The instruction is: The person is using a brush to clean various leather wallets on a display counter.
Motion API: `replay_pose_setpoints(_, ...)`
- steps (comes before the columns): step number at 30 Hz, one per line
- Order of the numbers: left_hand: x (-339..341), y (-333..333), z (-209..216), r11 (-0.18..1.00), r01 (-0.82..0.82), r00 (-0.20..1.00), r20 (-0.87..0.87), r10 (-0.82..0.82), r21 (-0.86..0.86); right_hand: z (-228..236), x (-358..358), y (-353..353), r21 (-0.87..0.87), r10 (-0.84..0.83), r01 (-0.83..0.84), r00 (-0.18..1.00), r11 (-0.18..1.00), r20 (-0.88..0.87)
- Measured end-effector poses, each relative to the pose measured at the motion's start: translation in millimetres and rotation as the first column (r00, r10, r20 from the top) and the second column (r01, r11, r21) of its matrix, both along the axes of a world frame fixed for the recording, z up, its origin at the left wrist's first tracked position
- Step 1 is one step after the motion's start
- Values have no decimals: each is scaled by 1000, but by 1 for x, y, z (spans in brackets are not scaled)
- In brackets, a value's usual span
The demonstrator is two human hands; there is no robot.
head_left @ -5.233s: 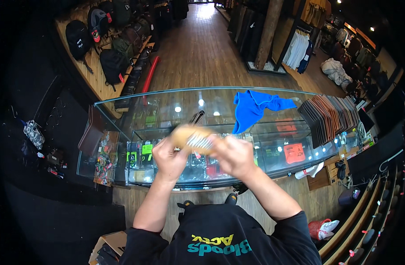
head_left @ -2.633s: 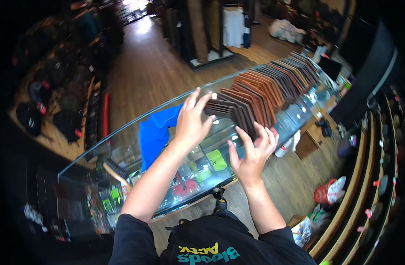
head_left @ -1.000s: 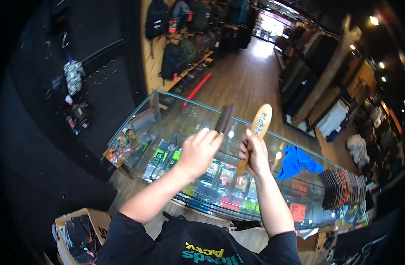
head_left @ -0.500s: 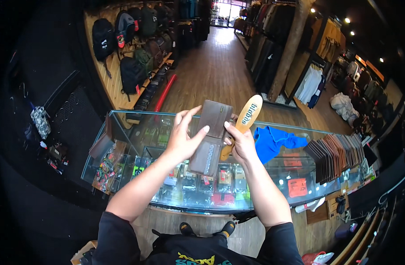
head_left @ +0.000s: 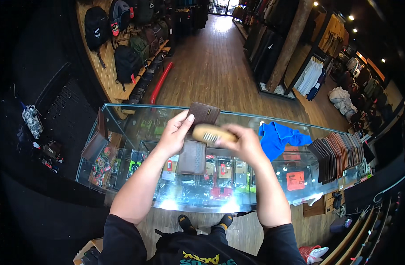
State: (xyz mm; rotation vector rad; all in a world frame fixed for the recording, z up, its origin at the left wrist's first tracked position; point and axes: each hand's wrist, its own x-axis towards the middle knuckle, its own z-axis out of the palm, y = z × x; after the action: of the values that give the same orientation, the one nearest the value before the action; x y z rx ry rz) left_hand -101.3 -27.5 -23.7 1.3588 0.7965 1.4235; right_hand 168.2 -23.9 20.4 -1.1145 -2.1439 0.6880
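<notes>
My left hand (head_left: 173, 134) grips a dark brown wallet (head_left: 204, 112) by its left side, thumb on the upper face. Below it shows a paler, grey-brown panel (head_left: 192, 157). The brush covers the stretch between the two, so I cannot tell how they join. Closed round one end of a wooden brush (head_left: 210, 133), my right hand (head_left: 244, 143) holds it crosswise over the wallet's lower part. Motion blurs the brush and fingers; its bristles are not visible. Both hands are above a glass display counter (head_left: 145, 109).
On the counter's right lie a blue cloth (head_left: 279, 139) and a row of upright wallets (head_left: 337, 154). A brown folded case (head_left: 95, 134) stands at the left end. Packaged goods show through the glass. Backpacks (head_left: 96, 31) hang on the wall beyond.
The brush has swung from upright beside the wallet to lying across it. The wallet and my left hand have shifted a little left, and the view has tilted slightly.
</notes>
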Motion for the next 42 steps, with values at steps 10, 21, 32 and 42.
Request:
replay_pose_setpoints(10,-6,-5,13,998,12,998,58,-8,-63,13,-6,10,143,-308,374,887,916,-345)
replay_pose_setpoints(21,4,-4,1,996,-83,997,-5,83,43,-23,-11,13,58,-45,58,976,997,-213)
replay_pose_setpoints(32,-7,-10,4,999,-12,1000,-4,12,-51,-7,-11,24,171,-462,527,831,833,-309)
replay_pose_setpoints(42,7,-2,3,995,-90,993,76,93,-44,-25,12,49,83,-493,547,802,833,-337)
